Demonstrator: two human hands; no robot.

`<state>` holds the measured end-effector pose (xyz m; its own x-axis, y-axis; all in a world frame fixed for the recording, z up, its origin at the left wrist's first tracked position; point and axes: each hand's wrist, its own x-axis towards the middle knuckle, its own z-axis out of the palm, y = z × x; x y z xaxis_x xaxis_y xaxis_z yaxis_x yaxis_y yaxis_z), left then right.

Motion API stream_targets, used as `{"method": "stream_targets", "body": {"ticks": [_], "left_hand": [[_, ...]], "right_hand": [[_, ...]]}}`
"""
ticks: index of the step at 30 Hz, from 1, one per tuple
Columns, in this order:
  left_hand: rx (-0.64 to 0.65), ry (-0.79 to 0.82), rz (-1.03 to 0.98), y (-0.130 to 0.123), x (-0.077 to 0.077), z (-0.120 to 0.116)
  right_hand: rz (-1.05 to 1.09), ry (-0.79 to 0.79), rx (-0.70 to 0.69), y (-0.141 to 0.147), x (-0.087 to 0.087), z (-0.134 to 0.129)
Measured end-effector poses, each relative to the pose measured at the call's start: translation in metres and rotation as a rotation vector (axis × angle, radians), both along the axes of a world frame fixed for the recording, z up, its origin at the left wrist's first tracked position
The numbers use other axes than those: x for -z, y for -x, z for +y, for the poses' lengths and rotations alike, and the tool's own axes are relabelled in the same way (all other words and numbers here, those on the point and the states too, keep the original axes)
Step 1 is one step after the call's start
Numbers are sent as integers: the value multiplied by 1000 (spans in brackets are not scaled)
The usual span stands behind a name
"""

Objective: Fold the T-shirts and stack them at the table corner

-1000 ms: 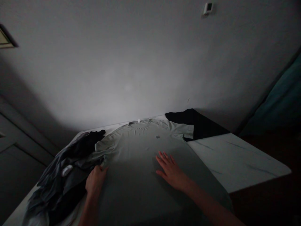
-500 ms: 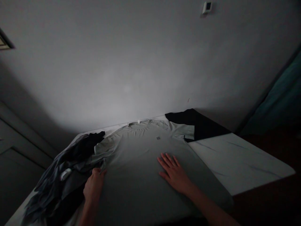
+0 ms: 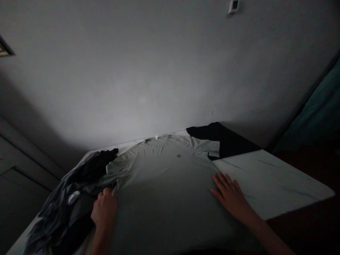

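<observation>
Grey-green shirt (image 3: 164, 187) laid out front up on the tabletop (image 3: 287, 187), collar (image 3: 156, 142) toward the wall (image 3: 148, 78), body running toward the camera. Small dark logo (image 3: 178, 156) seen on the chest, to the right of center; lettering too blurred to read. White tag (image 3: 156, 137) seen at the collar.

Shirt's left side edge, just below the left sleeve (image 3: 117, 167), is pinched by the left hand (image 3: 105, 209), fingers curled; thumb can't be made out. Right hand (image 3: 230, 196) is placed palm down at the shirt's right side edge, below the right sleeve (image 3: 208, 146); fingers slightly spread, thumb held apart, nothing gripped. Hands well apart, shirt body between them. Some creases seen around the collar and shoulders; lower body mostly smooth but dark.

Black cloth (image 3: 231, 141) laid flat at the back right of the tabletop, partly covered by the right sleeve. Heap of dark clothes (image 3: 79, 187) bunched along the left side, touched by the left sleeve; white patch (image 3: 73, 197) seen in it, not identifiable. White marbled surface exposed at right. White device (image 3: 233, 6) mounted high on the wall; frame corner (image 3: 4, 49) at far left, teal curtain (image 3: 318, 106) at far right. Lighting dim.
</observation>
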<state>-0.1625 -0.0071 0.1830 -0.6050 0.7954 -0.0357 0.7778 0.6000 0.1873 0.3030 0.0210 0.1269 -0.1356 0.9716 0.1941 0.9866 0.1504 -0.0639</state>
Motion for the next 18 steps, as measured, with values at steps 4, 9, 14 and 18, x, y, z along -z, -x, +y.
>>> {"method": "stream_targets", "body": {"ticks": [4,9,14,18], "left_hand": [[352,-255,186,-50,17,18],[621,-307,160,-80,71,24],[673,-245,166,-10,103,-20],[605,-232,-65,48,107,-69]], "right_hand": [[63,44,-132,82,-22,-10],[180,216,-426,157,-39,-23],[129,171,-256,103,-26,-32],[87,15,-45,26,-14,-53]]}}
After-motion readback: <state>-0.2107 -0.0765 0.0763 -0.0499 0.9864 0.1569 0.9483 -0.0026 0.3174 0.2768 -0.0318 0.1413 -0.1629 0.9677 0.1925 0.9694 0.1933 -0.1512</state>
